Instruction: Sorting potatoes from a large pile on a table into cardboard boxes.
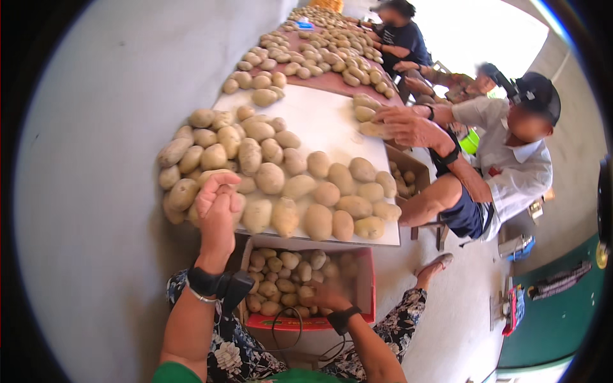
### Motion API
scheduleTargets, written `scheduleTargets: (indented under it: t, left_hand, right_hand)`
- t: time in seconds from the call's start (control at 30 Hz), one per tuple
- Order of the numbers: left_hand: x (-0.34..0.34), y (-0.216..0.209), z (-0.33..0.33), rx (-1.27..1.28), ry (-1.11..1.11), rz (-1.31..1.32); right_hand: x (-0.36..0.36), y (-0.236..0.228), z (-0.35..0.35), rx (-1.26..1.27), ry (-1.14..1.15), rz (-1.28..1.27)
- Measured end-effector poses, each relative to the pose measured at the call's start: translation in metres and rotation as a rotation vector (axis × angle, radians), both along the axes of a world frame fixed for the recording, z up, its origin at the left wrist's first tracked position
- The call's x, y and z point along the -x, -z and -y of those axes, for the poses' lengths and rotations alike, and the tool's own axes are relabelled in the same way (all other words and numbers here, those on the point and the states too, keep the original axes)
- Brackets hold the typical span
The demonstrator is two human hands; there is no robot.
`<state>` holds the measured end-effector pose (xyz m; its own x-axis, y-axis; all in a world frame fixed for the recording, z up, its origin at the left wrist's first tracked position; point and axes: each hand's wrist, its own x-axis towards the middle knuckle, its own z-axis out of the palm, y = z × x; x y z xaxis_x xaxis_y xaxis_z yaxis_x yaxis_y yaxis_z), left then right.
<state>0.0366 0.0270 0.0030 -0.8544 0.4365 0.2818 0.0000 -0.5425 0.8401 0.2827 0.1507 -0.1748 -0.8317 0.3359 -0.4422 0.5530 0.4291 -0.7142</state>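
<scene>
1. Left hand (218, 199): fingers curled over tan oval potatoes (270, 179), clustered on the white flat-topped table (313, 115), seemingly to curb rolling; any grip, cannot tell.
2. Right hand (327, 296): blurred, inside red-rimmed cardboard box (367, 262) of potatoes, apparently set below the table edge for easy reach; finger state cannot be told.

Plain pale grey wall (108, 134) ran along the left. White tabletop (313, 121) stood near, a reddish-brown tabletop (324, 83) beyond it, far end. Floor (463, 306) on the right was grey. Brown stool (442, 237) sat right of the white tabletop. Bright opening (495, 32) far right, blown out white. Green panel (552, 313) stood at the right edge.
</scene>
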Motion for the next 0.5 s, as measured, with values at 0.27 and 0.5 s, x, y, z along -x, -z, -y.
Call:
scheduleTargets:
  t: [0.27, 0.5]
  left_hand:
    - [0.017, 0.008, 0.031, -0.171, -0.048, 0.355]
    - [0.023, 0.014, 0.046, -0.143, -0.033, 0.422]
  right_hand:
    - [0.024, -0.144, 0.000, 0.403, 0.048, -0.180]
    - [0.116, -0.196, -0.049, 0.257, 0.334, -0.530]
